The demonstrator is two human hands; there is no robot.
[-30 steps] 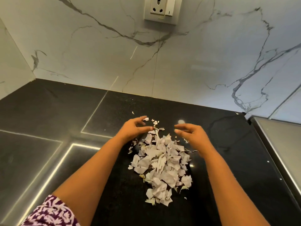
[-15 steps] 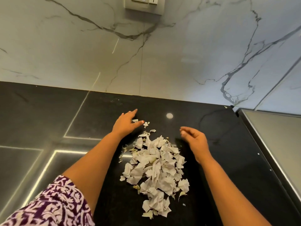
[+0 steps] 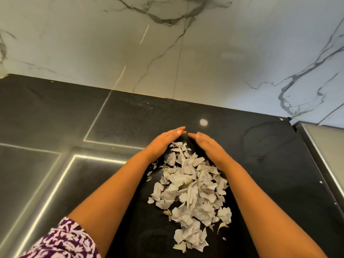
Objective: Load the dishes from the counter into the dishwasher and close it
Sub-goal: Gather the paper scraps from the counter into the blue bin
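A heap of torn pale paper scraps [image 3: 193, 190] with a few dried leaf bits lies on the black counter [image 3: 270, 164]. My left hand [image 3: 163, 141] rests edge-down at the heap's far left side, fingers straight and together. My right hand [image 3: 206, 144] mirrors it at the far right side. The fingertips of both hands nearly meet beyond the heap, forming a wedge around its far end. Neither hand holds anything. No dishes and no dishwasher are in view.
A white marble-patterned wall [image 3: 167, 53] rises behind the counter. A steel-edged surface [image 3: 327, 149] adjoins the counter at the right. Bright light strips reflect on the counter at the left [image 3: 55, 183]. My patterned purple sleeve [image 3: 61, 241] shows at the bottom left.
Both hands have swung inward from either side of the heap, and their fingertips now almost touch behind it. The far scattered scraps are drawn closer into the heap.
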